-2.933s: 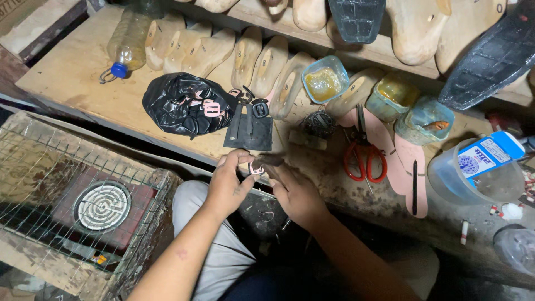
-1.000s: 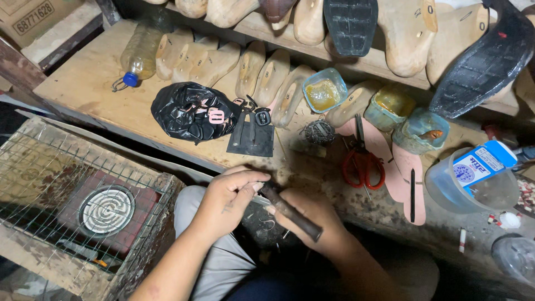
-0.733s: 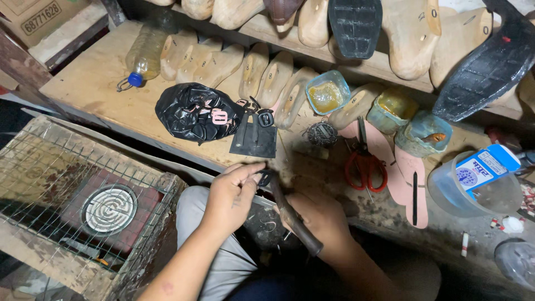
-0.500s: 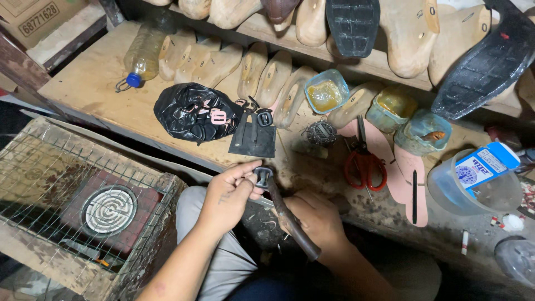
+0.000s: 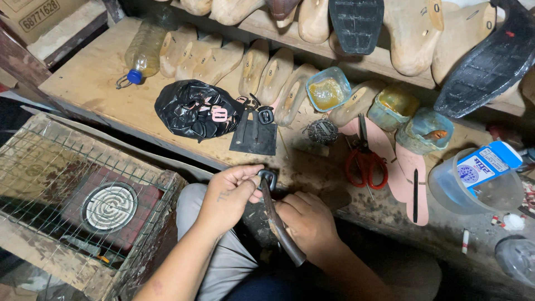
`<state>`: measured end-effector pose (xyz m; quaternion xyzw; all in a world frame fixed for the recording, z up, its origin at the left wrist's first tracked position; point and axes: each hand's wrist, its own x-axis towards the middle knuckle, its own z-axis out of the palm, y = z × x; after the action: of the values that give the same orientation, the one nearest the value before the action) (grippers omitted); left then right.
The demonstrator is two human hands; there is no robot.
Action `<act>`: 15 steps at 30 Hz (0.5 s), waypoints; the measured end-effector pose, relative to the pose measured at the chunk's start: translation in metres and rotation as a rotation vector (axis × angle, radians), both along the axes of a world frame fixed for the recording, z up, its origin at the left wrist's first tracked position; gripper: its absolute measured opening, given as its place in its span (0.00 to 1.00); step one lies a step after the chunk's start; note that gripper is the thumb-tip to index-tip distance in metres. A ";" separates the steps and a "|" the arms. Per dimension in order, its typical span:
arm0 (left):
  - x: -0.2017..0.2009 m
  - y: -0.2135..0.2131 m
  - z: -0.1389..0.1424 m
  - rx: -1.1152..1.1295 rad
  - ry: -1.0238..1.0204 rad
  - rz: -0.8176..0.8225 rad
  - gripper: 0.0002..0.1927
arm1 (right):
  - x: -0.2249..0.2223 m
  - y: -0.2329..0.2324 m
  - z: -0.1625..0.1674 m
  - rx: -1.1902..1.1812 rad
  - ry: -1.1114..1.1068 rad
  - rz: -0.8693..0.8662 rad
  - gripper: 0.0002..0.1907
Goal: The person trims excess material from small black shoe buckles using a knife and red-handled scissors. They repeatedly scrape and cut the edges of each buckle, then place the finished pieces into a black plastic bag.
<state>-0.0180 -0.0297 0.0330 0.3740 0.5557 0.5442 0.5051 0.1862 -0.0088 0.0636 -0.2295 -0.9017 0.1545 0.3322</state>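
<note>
A small black buckle [image 5: 268, 177] sits at the fingertips of the left hand [image 5: 227, 198], just in front of the near edge of the wooden surface [image 5: 100, 83] and above the person's lap; the grip of that hand is pressed together, thumb and fingers pinching the buckle. The right hand [image 5: 307, 226] is wrapped tight around the dark handle of a tool [image 5: 280, 226], whose upper end touches the buckle between the two hands.
</note>
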 end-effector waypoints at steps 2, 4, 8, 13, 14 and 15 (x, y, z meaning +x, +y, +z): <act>0.003 -0.003 0.005 0.010 0.018 -0.022 0.14 | 0.000 -0.003 0.002 -0.001 -0.035 0.004 0.10; 0.004 -0.008 0.010 0.122 0.101 -0.077 0.15 | 0.002 -0.003 0.005 -0.127 -0.068 0.021 0.09; 0.003 -0.020 0.018 0.346 0.331 -0.204 0.14 | 0.011 0.017 0.014 -0.565 -0.231 0.015 0.13; 0.006 -0.013 0.011 0.347 0.435 -0.112 0.15 | 0.013 0.018 0.016 -0.408 0.000 0.091 0.09; 0.006 -0.010 0.007 0.360 0.435 -0.051 0.14 | 0.011 0.014 0.015 -0.305 0.023 0.087 0.09; 0.005 -0.007 0.003 0.370 0.437 0.009 0.13 | 0.010 0.008 0.013 -0.352 -0.022 -0.067 0.11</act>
<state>-0.0130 -0.0372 0.0359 0.5660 0.5441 0.5451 0.2942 0.1958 -0.0005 0.0764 -0.3157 -0.8561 0.2964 0.2821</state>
